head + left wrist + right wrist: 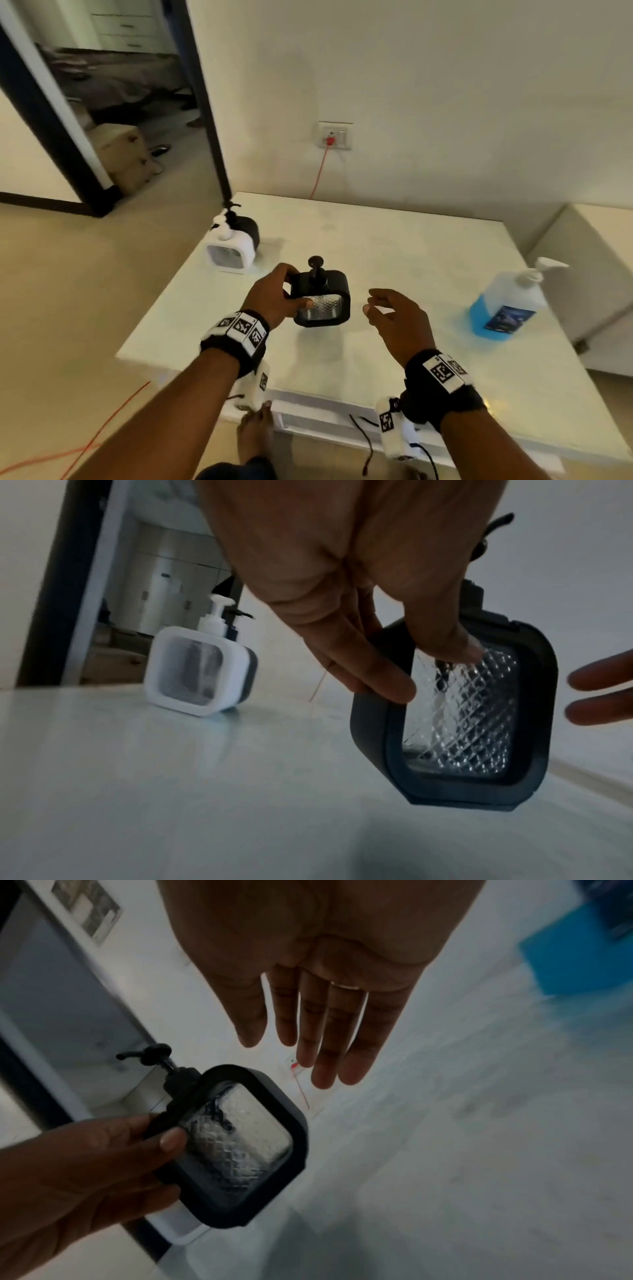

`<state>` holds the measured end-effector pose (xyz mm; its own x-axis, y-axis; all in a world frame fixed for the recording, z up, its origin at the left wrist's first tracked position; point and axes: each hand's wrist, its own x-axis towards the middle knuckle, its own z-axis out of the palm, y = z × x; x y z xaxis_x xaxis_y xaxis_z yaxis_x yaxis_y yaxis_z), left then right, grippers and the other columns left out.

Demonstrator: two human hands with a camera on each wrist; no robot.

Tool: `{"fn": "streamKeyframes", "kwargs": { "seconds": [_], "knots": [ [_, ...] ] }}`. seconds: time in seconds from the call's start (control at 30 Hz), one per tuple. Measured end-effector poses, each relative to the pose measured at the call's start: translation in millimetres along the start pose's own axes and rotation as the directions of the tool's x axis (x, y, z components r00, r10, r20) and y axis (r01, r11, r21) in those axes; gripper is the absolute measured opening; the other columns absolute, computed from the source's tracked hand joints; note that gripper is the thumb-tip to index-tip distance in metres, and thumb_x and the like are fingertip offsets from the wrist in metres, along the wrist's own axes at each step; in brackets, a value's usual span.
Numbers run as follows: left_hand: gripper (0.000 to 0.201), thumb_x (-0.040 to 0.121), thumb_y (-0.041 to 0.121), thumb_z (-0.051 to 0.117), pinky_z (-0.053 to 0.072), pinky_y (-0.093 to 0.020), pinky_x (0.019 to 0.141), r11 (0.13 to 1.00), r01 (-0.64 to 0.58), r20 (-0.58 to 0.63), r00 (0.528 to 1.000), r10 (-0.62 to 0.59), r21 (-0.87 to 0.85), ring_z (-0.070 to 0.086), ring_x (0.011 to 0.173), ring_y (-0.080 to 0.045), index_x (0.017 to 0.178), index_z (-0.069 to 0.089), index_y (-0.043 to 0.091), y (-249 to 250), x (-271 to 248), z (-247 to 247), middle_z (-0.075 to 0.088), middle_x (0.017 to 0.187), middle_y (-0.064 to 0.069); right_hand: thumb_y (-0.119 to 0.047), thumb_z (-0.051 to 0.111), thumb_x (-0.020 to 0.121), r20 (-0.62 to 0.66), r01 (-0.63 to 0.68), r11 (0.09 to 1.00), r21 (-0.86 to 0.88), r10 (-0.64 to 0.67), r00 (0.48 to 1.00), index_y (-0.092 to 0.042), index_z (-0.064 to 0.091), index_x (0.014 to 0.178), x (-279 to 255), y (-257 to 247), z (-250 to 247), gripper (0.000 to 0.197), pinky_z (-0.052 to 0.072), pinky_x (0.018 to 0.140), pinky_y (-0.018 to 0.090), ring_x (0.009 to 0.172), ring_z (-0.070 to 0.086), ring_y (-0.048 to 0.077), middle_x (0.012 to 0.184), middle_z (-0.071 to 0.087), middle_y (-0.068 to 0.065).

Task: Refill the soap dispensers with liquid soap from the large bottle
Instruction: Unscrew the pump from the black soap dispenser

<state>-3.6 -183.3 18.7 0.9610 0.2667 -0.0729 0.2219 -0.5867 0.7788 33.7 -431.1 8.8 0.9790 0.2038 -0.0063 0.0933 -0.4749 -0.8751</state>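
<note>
Black soap dispenser (322, 297) is held above the bench (411, 246) by the left hand (274, 301), thumb on its clear textured face, fingers behind. Right of the dispenser, the right hand (397, 318) hovers with fingers spread, holding nothing. Further right stands the large bottle (507, 301); behind and left, a white dispenser (231, 251).

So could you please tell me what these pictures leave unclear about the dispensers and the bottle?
- Black dispenser: soap level unreadable; patterned window, left hand covers its top.
- Second dark dispenser: mostly hidden behind white dispenser, head view.
- Large bottle: label too small; blurred in right wrist view.
</note>
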Motion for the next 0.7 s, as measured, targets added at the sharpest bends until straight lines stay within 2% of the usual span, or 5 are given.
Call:
{"fn": "streamKeyframes", "kwargs": {
  "seconds": [0.13, 0.23, 0.3, 0.47, 0.7],
  "knots": [
    [0.051, 0.077, 0.021, 0.091, 0.052, -0.026, 0.068, 0.994, -0.049, 0.037, 0.998, 0.053, -0.095, 0.065, 0.076, -0.010, 0.113, 0.055, 0.028, 41, -14, 67, 0.062, 0.109, 0.018, -0.031, 0.072, 0.089, -0.095, 0.002, 1.000, -0.025, -0.004, 0.995, -0.035, 0.054, 0.133, -18, 33, -47, 0.048, 0.049, 0.080, 0.014, 0.096, 0.063, 0.001, 0.124, 0.063, -0.014],
    [0.052, 0.075, 0.021, 0.091, 0.060, -0.035, 0.074, 0.982, -0.015, 0.025, 0.999, 0.020, -0.190, 0.068, 0.083, -0.011, 0.113, 0.057, 0.030, 52, -21, 100, 0.062, 0.112, 0.018, -0.034, 0.071, 0.089, -0.088, 0.043, 0.994, -0.099, -0.051, 0.995, -0.038, 0.041, 0.144, -25, 58, -53, 0.062, 0.046, 0.105, 0.036, 0.125, 0.049, 0.007, 0.145, 0.048, -0.011],
    [0.054, 0.075, 0.021, 0.091, 0.063, -0.041, 0.078, 0.977, 0.008, 0.020, 1.000, -0.004, -0.213, 0.067, 0.086, -0.013, 0.115, 0.057, 0.031, 54, -23, 115, 0.062, 0.113, 0.019, -0.033, 0.070, 0.090, -0.034, 0.074, 0.991, -0.110, -0.078, 0.996, -0.041, 0.032, 0.146, -24, 68, -52, 0.068, 0.041, 0.111, 0.043, 0.134, 0.041, 0.008, 0.150, 0.041, -0.011],
    [0.057, 0.074, 0.025, 0.092, 0.057, -0.030, 0.078, 0.993, -0.043, 0.054, 0.997, 0.049, -0.107, 0.067, 0.089, -0.010, 0.115, 0.054, 0.035, 47, -11, 121, 0.062, 0.114, 0.022, -0.028, 0.067, 0.093, 0.063, 0.109, 0.990, -0.086, -0.104, 0.993, -0.044, 0.025, 0.150, 3, 74, -54, 0.073, 0.045, 0.108, 0.041, 0.128, 0.045, 0.002, 0.147, 0.043, -0.016],
    [0.051, 0.083, 0.021, 0.086, 0.064, -0.042, 0.078, 0.987, -0.090, 0.145, 0.983, 0.109, -0.132, 0.067, 0.092, -0.007, 0.123, 0.057, 0.033, 35, 6, 117, 0.061, 0.122, 0.022, -0.028, 0.067, 0.092, 0.041, 0.111, 0.985, -0.131, -0.107, 0.993, -0.037, 0.046, 0.141, 11, 78, -50, 0.054, 0.049, 0.101, 0.040, 0.119, 0.049, 0.003, 0.125, 0.049, -0.021]
  ]
}}
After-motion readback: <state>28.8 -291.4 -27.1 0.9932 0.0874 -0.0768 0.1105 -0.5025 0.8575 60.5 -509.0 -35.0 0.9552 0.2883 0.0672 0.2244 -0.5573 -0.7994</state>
